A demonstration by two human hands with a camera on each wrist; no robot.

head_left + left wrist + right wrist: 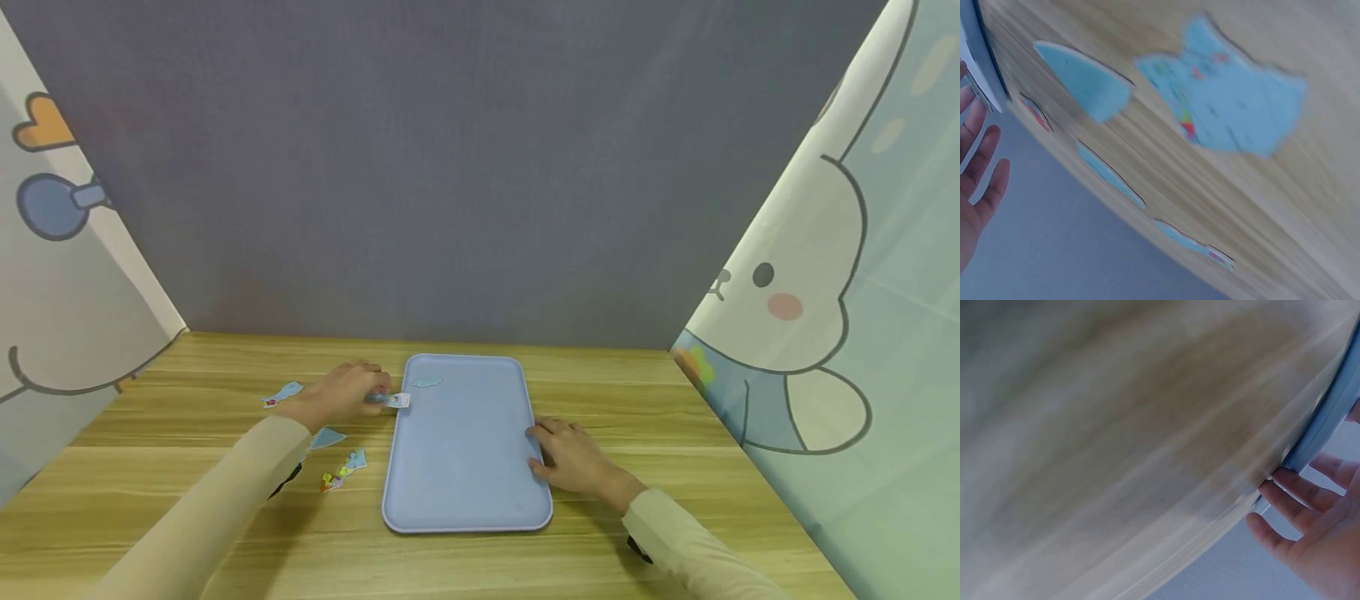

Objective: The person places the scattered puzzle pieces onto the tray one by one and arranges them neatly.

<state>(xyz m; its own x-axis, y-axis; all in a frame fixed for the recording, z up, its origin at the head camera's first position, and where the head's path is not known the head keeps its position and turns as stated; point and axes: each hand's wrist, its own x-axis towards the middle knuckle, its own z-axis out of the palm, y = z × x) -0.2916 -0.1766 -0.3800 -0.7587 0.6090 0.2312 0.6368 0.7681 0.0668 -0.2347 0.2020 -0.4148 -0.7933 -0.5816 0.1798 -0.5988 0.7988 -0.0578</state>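
Observation:
My left hand [347, 392] pinches a light-blue puzzle piece [397, 401] over the left rim of a pale blue tray [468, 450]. In the left wrist view, the fingers [984, 150] show at the left edge, with the held piece only partly visible. A small cloud-edged puzzle piece [427, 382] lies on the tray, near its upper left corner. At the tray's right rim, my right hand [573, 457] rests with fingers loosely spread; the fingertips touch the rim [1322, 425] in the right wrist view.
Left of the tray, several irregular picture pieces lie on the wooden table [615, 392]: a slim piece [283, 394], a blue wedge [327, 437] and a colourful piece [345, 470]. A larger blue piece [1235, 94] shows in the left wrist view. A grey panel [427, 167] stands behind.

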